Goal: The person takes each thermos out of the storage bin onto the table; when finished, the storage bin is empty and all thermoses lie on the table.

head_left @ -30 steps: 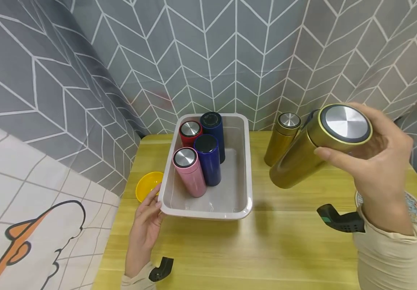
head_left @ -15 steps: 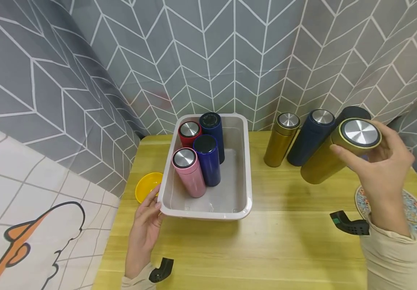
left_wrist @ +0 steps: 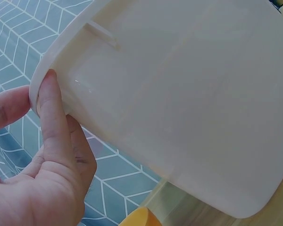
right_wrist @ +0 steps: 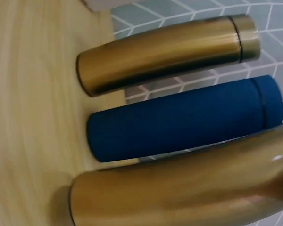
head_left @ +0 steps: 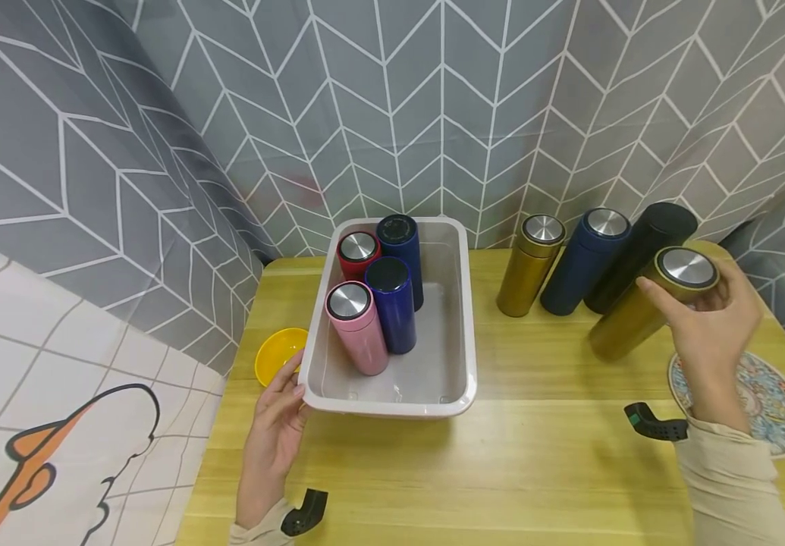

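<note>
My right hand [head_left: 716,326] grips a gold thermos [head_left: 638,318] with a silver lid near its top. In the right wrist view that gold thermos [right_wrist: 174,188] stands nearest, its base at or just above the wood; I cannot tell which. Beside it are a black thermos [head_left: 631,254], a navy thermos [head_left: 583,262] and another gold thermos [head_left: 531,269]. With thumb and fingers my left hand [head_left: 276,436] pinches the rim of a pale grey plastic bin [head_left: 392,407]; the left wrist view shows the bin's outer side [left_wrist: 179,103]. Pink [head_left: 361,334], red, blue and dark navy thermoses stand inside the bin.
A yellow bowl [head_left: 279,356] sits left of the bin, partly behind my left hand. Under my right wrist lies a round patterned mat [head_left: 774,402]. Grey patterned cloth [head_left: 399,98] hangs behind the wooden table [head_left: 501,478].
My right hand has carried the gold thermos right and down, to the front of the black one. The navy and black thermoses have come into view. The left hand stays on the rim.
</note>
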Available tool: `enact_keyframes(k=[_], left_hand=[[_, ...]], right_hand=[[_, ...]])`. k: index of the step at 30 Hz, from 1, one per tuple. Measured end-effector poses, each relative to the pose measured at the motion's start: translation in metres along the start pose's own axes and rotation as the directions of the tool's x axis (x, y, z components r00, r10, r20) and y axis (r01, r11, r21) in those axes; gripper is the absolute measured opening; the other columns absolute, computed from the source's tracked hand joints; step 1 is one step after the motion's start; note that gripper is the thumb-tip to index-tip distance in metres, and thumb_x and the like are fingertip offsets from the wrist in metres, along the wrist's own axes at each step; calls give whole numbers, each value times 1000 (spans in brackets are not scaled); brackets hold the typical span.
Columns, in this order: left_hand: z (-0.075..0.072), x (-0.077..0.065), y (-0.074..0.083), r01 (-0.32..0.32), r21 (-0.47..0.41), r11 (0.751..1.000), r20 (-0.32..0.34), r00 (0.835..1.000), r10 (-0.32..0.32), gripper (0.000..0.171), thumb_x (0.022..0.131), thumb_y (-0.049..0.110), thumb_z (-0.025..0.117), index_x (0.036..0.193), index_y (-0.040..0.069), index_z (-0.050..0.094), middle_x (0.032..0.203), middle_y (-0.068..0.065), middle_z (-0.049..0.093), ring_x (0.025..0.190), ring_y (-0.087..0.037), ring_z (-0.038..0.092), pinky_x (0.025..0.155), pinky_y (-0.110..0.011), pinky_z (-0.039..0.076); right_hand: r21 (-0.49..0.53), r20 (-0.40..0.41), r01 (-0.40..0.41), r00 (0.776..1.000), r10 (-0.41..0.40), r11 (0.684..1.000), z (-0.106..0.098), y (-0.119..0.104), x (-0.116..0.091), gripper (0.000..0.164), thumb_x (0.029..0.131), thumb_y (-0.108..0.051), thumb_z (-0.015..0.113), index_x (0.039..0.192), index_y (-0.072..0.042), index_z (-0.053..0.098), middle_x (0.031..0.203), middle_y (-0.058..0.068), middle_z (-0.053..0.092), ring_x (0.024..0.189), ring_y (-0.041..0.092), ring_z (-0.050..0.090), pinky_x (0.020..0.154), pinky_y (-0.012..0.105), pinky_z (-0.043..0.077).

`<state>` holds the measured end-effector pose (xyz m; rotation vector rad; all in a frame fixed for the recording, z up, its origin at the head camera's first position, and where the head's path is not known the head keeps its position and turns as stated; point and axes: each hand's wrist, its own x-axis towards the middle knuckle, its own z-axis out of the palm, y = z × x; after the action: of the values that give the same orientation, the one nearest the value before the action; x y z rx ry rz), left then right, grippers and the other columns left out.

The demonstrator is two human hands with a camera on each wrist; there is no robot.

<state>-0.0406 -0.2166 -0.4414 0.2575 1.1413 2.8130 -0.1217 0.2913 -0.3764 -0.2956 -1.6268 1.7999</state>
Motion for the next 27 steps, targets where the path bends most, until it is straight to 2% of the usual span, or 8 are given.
enact_keyframes(k=[5,11,19,23,27], left_hand=[[0,0,-1,-2,-18,1000,6,1000,2,51,101,-12,28,143,5,51,125,-7,63,107,-16,68,92,-24,61],[-1,0,-1,2,-24,1000,6,1000,-2,51,101,-12,29,144,5,51,128,-8,63,108,-16,68,92,-24,60],[-2,1,-1,1,-35,999,18,1000,0,51,101,-12,28,144,4,50,126,-8,63,108,-16,68,92,-24,61],[-1,1,-2,3,-29,1000,6,1000,-3,51,101,-12,28,144,5,51,127,-7,63,108,-16,68,92,-24,60],[-1,1,-1,7,-37,999,-4,1000,-7,51,101,-12,29,143,5,52,127,-7,63,109,-16,67,93,-24,60]], right_hand=[[-29,-44,-13,999,12,999,-5,10,4,62,61,15,86,118,-3,69,104,-2,72,93,9,63,72,12,50],[-115,-92,-84,993,73,990,-11,16,6,65,63,10,88,121,-10,67,105,-8,71,97,5,62,78,10,50],[-1,-104,-101,990,100,995,-14,21,7,62,62,12,87,117,-8,67,104,-3,71,89,8,62,73,11,51],[5,-103,-116,988,116,993,-16,21,8,61,62,10,88,116,-8,68,104,-3,71,86,8,61,71,10,51],[-10,-104,-139,985,137,990,-16,22,8,63,63,9,89,119,-10,66,109,-5,70,92,8,61,75,10,52]])
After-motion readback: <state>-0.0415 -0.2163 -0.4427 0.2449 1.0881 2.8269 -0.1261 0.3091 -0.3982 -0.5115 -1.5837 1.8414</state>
